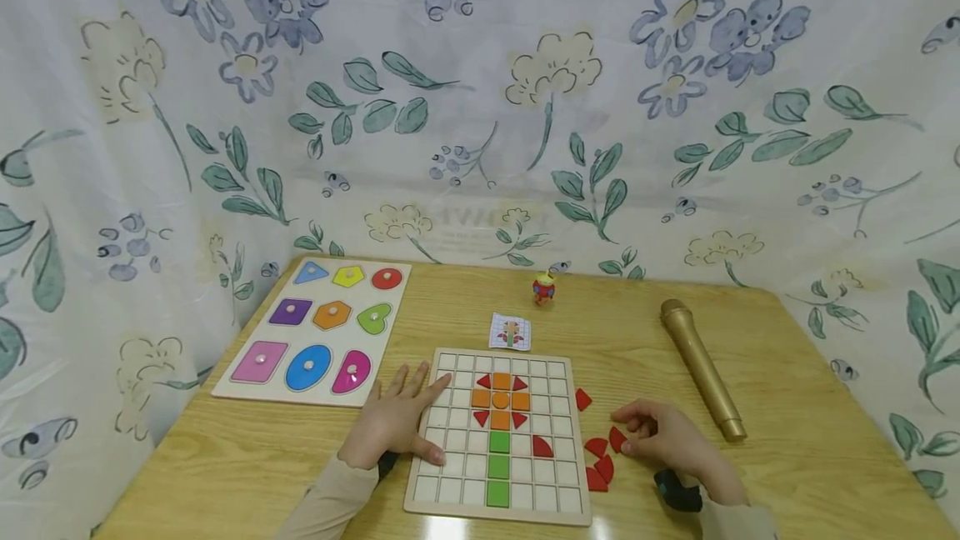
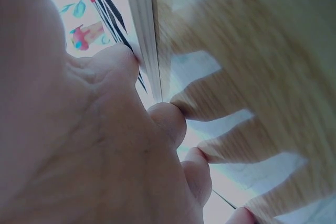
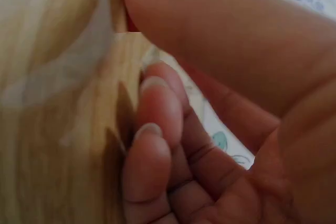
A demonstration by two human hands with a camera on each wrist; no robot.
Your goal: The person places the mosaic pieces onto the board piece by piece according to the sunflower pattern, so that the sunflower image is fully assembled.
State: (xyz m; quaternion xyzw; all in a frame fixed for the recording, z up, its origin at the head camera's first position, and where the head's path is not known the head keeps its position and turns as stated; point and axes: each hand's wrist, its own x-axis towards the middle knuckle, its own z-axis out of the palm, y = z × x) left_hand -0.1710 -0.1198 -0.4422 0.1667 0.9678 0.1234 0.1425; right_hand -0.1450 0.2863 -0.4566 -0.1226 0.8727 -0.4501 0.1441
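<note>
Left hand (image 1: 392, 422), spread wide, rests on the grid board (image 1: 542, 473); right grip (image 1: 662, 437) pinches a red piece (image 1: 617, 438) (picking stage, apparently); next, aligned placement seems needed.

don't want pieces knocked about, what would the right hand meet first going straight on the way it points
Past the red piece it seems to pinch, the right hand would probably first meet the nearest loose red wedge, before the board; hand height is unclear.

Downward head view — wrist views close
</note>
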